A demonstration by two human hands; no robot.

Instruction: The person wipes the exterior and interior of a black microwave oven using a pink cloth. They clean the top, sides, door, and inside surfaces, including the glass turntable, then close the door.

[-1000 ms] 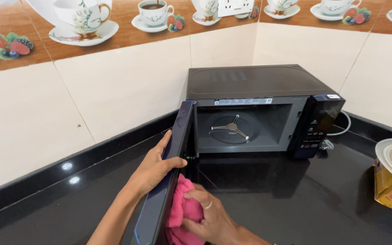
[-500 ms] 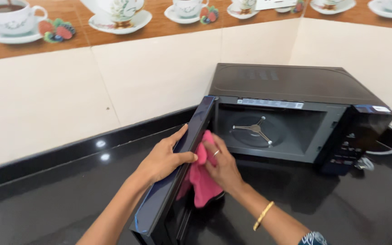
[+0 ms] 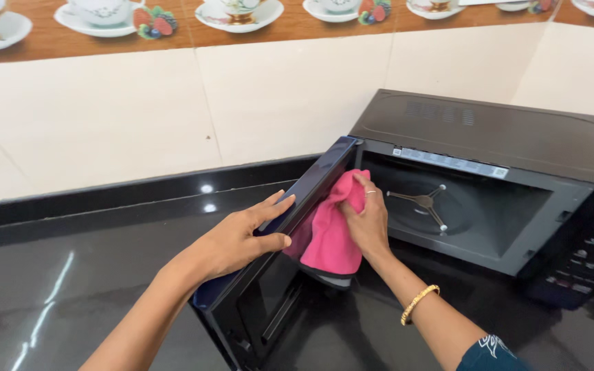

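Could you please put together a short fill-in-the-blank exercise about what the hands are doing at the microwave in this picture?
1. The right hand presses a ____ cloth against the inside of the microwave door.
2. The left hand grips the door's ____ edge.
3. The microwave stands on a glossy ____ counter.
4. The right wrist wears a gold ____.

Missing words: pink; top; black; bangle
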